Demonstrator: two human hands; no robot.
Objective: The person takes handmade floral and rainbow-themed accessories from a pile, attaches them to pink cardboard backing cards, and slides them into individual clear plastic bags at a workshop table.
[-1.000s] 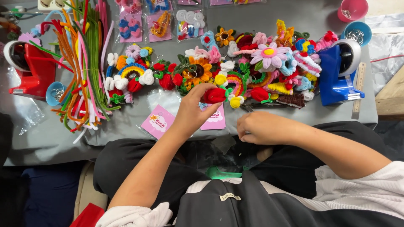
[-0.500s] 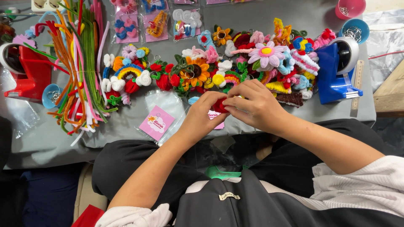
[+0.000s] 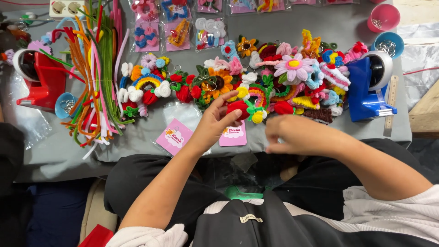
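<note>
Fingers [image 3: 228, 101] of the left hand [image 3: 214, 122] pinched a red charm [image 3: 238, 108]; the right hand [image 3: 297, 135] hung just right, fingertips pressed together, holding nothing visible.

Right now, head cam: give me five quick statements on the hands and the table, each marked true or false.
1. The left hand holds a red pipe-cleaner strawberry. True.
2. The right hand rests on the blue tape dispenser. False: it hovers near the table edge, apart from it.
3. A bundle of loose pipe cleaners lies left of the finished pieces. True.
4. The red tape dispenser stands at the right end. False: it is at the left.
5. Two pink cards lie beside the left hand. True.
</note>
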